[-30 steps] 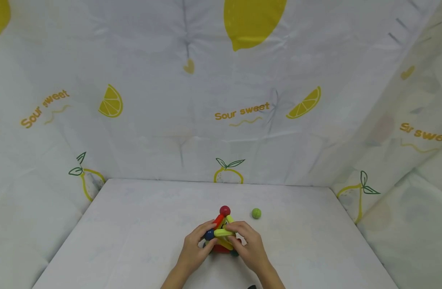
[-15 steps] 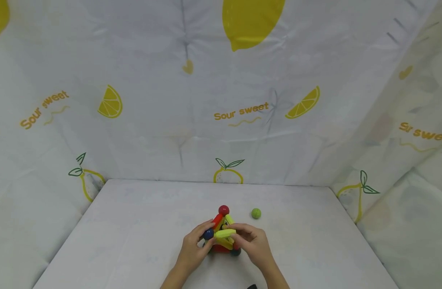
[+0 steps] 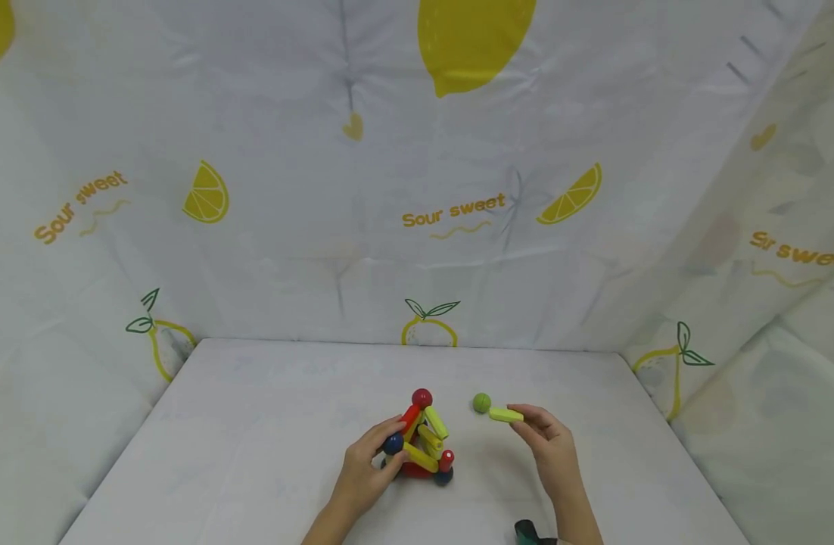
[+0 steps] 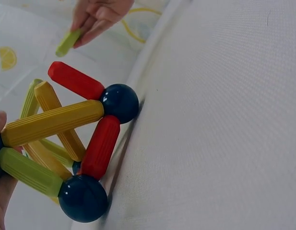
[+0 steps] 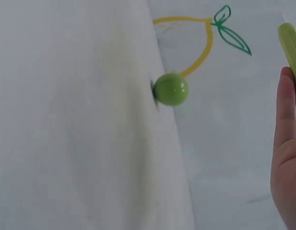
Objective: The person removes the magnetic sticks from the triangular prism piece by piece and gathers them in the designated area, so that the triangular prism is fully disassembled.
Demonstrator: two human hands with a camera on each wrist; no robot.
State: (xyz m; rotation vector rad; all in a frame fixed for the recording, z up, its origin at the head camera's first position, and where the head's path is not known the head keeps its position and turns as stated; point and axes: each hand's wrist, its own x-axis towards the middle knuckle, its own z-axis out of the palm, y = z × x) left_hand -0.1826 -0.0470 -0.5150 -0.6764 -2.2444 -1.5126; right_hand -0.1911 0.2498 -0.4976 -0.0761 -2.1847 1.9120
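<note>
A frame of magnetic building rods and balls stands on the table, with a red ball (image 3: pixel 421 398) at its top and dark blue balls (image 4: pixel 83 198) lower down. My left hand (image 3: pixel 362 471) holds it by a blue ball (image 3: pixel 393 443) on the left. Red rods (image 4: pixel 100 146), yellow rods (image 4: pixel 54 123) and green ones join the balls; one short red rod (image 4: pixel 76 80) has a free end. Off to the right, my right hand (image 3: pixel 553 446) pinches a yellow-green rod (image 3: pixel 505 415) by one end. Its other end is close to a green ball (image 3: pixel 481 403); contact is unclear.
The white table (image 3: pixel 267 424) runs back to a hanging lemon-print cloth (image 3: pixel 308 257). A dark green and black object (image 3: pixel 526 532), partly cut off, shows at the right wrist.
My right hand has drawn the yellow-green rod off the frame and carried it right, towards the green ball. My left hand keeps its hold and barely moves.
</note>
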